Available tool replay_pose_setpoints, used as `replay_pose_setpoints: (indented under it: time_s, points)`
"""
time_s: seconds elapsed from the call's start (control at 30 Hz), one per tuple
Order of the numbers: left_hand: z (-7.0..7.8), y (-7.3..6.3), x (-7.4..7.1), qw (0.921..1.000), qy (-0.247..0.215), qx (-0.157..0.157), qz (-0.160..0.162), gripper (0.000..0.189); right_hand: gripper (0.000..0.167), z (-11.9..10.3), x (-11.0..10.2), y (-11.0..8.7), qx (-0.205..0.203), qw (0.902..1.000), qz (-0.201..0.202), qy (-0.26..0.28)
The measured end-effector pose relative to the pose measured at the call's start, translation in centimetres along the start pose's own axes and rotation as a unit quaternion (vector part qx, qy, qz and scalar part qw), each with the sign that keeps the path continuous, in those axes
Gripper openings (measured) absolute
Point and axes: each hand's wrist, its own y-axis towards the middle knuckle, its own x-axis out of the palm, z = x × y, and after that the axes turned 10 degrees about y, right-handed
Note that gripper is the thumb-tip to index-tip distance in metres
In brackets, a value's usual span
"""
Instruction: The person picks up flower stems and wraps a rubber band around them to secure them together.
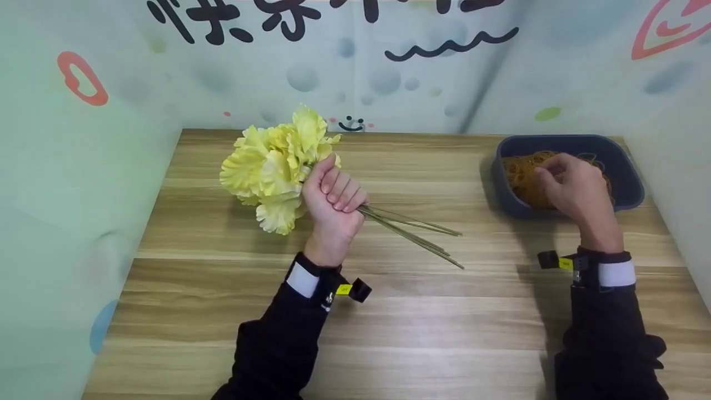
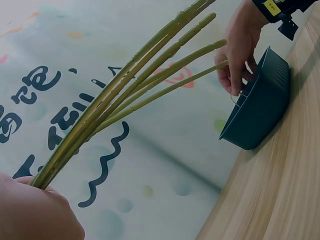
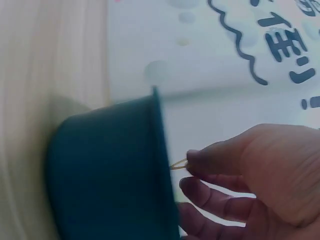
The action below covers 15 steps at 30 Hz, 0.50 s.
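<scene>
Working from far off, I start at the left: the yellow flowers [image 1: 272, 175] are held just above the wooden table [image 1: 444, 333], heads to the left. My left hand [image 1: 335, 205] is clamped round their green stems [image 1: 408, 229], fingers curled tight, with the cut ends sticking out towards the right.

Further right, I have the right hand [image 1: 583, 191] over the dark blue basin [image 1: 627, 186], above a heap of rubber bands [image 1: 519, 175]. Thumb and fingertip are together on one thin band [image 3: 178, 164] at the rim; the right wrist view is blurred, so I can't tell whether it is free of the heap.

I judge the step in hand to be picking out a band for the bunch. Next, I'd say, calls for keeping that light pinch, lifting the loop clear without dragging others along, and bringing it to the stem ends while the left grip stays firm.
</scene>
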Motion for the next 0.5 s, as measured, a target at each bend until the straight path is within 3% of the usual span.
replay_pose_setpoints:
  time_s: [0.23, 0.37, 0.5]
  points:
    - [0.0, 0.0, 0.0, 0.9998, 0.015, 0.011, 0.001, 0.059, 0.042, -1.0, -0.6, -0.3, -0.012, 0.9955, 0.083, 0.045]
    - [0.0, 0.0, 0.0, 0.9998, 0.017, 0.013, 0.0, 0.059, 0.035, -1.4, -0.6, -0.2, -0.029, 0.9852, 0.14, 0.094]
    - [0.0, 0.0, 0.1, 0.9998, 0.015, 0.015, 0.0, 0.059, 0.025, -1.6, -0.6, 0.0, -0.036, 0.9756, 0.166, 0.139]
